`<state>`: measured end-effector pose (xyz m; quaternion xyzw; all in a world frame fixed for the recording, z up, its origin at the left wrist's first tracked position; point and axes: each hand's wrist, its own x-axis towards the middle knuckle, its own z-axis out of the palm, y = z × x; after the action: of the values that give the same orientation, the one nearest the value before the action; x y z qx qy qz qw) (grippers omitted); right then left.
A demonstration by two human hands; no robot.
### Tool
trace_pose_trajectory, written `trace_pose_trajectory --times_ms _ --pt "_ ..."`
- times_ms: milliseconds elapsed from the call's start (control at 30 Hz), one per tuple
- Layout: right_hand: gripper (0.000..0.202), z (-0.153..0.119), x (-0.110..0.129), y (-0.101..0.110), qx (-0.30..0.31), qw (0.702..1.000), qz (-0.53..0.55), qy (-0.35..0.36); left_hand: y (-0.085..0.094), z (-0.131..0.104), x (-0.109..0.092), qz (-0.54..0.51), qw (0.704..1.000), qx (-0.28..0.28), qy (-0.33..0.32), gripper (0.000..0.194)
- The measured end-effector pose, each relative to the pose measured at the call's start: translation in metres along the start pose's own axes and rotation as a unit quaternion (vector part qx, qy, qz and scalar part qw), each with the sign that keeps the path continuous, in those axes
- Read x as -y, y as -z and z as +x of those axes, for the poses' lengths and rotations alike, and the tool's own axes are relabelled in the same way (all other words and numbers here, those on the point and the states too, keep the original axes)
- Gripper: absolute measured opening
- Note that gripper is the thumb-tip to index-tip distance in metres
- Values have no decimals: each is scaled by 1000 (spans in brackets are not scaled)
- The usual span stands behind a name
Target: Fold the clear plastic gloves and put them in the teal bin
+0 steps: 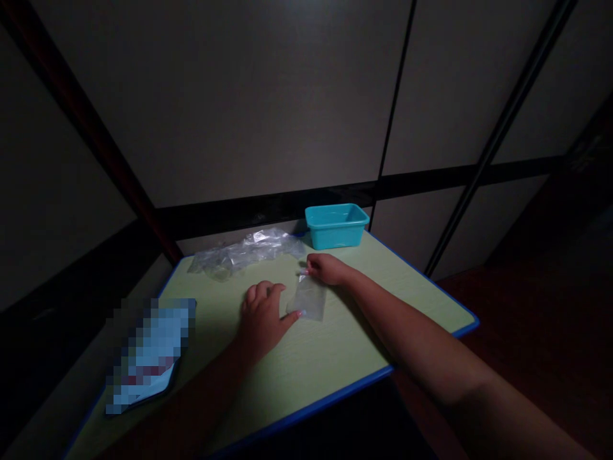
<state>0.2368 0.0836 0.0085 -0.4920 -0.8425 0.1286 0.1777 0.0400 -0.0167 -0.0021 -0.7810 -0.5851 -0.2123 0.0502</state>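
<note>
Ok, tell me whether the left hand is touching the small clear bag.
Touching: the head view shows the left hand with its thumb tip pressed on the small clear bag.

Beside the glossy turquoise plastic tub (336, 225) lies a heap of crinkled clear plastic bags (246, 252). The table (383, 281) looks smooth, matt, faintly wood-grained, with a blue plastic edge.

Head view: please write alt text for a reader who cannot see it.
Two bare hands press a small clear plastic bag flat on a green table: the left hand at its near edge, the right hand at its far corner. Behind lie a pile of clear bags and a teal bin.
</note>
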Motion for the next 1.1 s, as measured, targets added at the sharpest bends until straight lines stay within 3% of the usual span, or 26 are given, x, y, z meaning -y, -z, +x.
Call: trace_pose_trajectory --times_ms 200,467,600,867,1100 --pt "14 -2 3 -2 -40 998 -29 27 1 -4 -7 -61 993 5 -105 52" --pt "15 0 5 -7 -35 997 -69 24 15 -11 -18 -98 946 186 -245 60" --pt "15 1 5 -9 -33 996 -81 22 14 -10 -14 -95 937 226 -249 54" --pt "17 1 7 -8 -24 995 -98 12 11 -10 -14 -78 937 235 -247 48" --pt "25 0 9 -11 -56 991 -121 8 15 -10 -16 -67 935 254 -237 52"
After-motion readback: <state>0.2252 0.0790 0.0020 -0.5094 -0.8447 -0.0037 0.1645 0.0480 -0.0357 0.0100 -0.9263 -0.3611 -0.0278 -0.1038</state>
